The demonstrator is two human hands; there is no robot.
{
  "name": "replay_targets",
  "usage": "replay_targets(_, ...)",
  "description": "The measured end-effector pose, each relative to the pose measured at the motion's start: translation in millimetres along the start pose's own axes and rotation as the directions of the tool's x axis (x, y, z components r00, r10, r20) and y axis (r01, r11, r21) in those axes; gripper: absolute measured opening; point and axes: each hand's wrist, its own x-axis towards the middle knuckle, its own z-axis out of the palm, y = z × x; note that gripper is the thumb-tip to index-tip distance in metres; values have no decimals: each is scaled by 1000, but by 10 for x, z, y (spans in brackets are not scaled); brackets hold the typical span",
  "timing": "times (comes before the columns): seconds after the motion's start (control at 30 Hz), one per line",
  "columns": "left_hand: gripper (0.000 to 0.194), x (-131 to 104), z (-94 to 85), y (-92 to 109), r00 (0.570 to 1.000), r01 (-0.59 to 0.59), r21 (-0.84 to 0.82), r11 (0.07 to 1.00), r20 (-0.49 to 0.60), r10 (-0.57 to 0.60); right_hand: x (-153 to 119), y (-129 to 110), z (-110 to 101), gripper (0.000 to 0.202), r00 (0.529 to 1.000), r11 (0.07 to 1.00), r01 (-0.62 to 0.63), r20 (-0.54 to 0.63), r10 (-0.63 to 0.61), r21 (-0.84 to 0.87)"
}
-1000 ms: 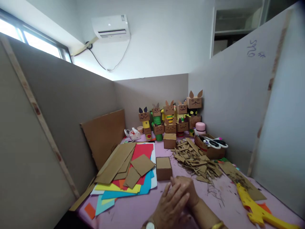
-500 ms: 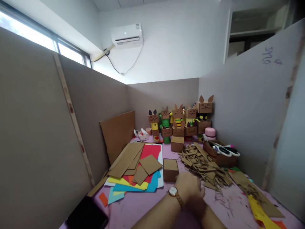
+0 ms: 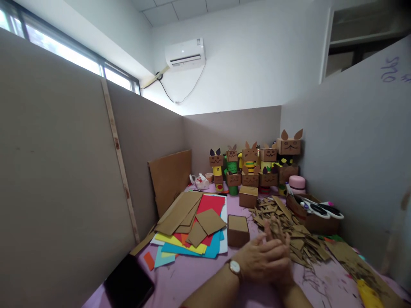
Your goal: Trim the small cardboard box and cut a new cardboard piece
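Observation:
My left hand [image 3: 265,259], with a round-faced watch [image 3: 234,267] on its wrist, lies across my right hand [image 3: 285,273], palm toward palm. The left fingers are stretched out over the right hand. Most of the right hand is hidden behind them; a few of its fingertips point up. No object shows clearly between the palms. Just beyond the fingers lies a heap of cardboard scraps [image 3: 300,239]. Left of the hands stands a small cardboard box [image 3: 238,231] with dark-lined edges, apart from them.
Cardboard pieces [image 3: 210,221] and coloured paper sheets [image 3: 175,247] lie to the left. A black phone-like slab [image 3: 129,282] rests at the front left. Several cardboard animal figures [image 3: 250,154] stand at the back. Scissors [image 3: 321,209] sit on an open cardboard box [image 3: 324,224] at the right.
My hands have moved slightly right and forward toward the scraps. The left fingers, curled before, are now stretched over the right hand. The view has turned a little left.

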Motion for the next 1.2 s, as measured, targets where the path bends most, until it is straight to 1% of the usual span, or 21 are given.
replay_targets(0.03,36,-79,10,-123,999,46,-20,999,-11,-47,22,85,-50,37,1000,1000,2,-26,-2,-12)
replay_targets(0.07,36,-154,13,-267,987,161,-22,987,-16,-161,44,158,-91,42,998,1000,8,-54,-9,-26)
replay_targets(0.1,40,-225,9,-424,949,315,-11,949,-20,-315,66,216,-118,47,996,998,18,-88,-23,-53)
replay_targets(0.13,43,-293,-1,-587,877,479,2,878,-31,-479,85,256,-130,51,993,996,33,-108,-42,-82)
replay_targets(0.2,51,-427,-28,-884,672,740,25,672,-42,-739,112,289,-113,56,990,989,55,-118,-72,-139)
replay_targets(0.23,54,-497,-34,-996,573,820,35,572,-29,-819,120,291,-92,57,991,985,58,-107,-76,-161)
replay_targets(0.27,57,-571,-30,-1072,490,871,44,489,2,-872,124,290,-69,58,994,983,52,-90,-69,-174)
replay_targets(0.3,61,-647,-13,-1110,432,899,52,435,57,-900,124,290,-46,58,996,982,42,-70,-56,-183)
replay_targets(0.33,68,-724,16,-1113,396,912,59,406,133,-909,120,294,-26,57,998,981,30,-48,-40,-191)
replay_targets(0.37,78,-796,55,-1085,383,912,60,405,223,-896,114,303,-10,57,999,980,20,-23,-25,-196)
replay_targets(0.4,84,-860,98,-1038,379,908,60,415,304,-874,105,316,3,56,1000,980,15,5,-14,-199)
replay_targets(0.47,88,-946,180,-922,363,903,75,423,395,-844,82,353,21,54,998,981,19,59,-8,-192)
replay_targets(0.57,79,-960,242,-798,341,899,116,421,419,-842,48,408,45,53,995,983,51,89,-36,-177)
replay_targets(0.63,69,-920,245,-757,343,892,140,430,411,-845,32,433,62,51,995,983,64,87,-50,-172)
replay_targets(0.73,49,-850,226,-718,376,869,169,464,382,-844,15,449,83,49,994,985,77,90,-63,-154)
replay_targets(0.87,33,-782,138,-755,454,820,168,547,391,-801,11,440,85,45,994,987,81,84,-70,-137)
replay_targets(0.97,29,-721,-72,-962,546,768,127,628,385,-744,20,424,79,41,995,989,73,81,-63,-125)
replay_targets(1.03,26,-653,-297,-1202,615,733,98,673,326,-718,26,414,79,40,994,990,71,86,-61,-119)
replay_targets(1.1,29,-565,-561,-1492,669,708,82,701,238,-704,28,405,79,40,994,990,62,97,-50,-125)
replay_targets(1.17,35,-484,-812,-1780,700,697,74,713,141,-700,25,401,80,40,994,990,51,107,-37,-134)
replay_targets(1.2,38,-460,-914,-1901,697,707,76,704,98,-710,23,401,81,40,993,990,48,110,-33,-136)
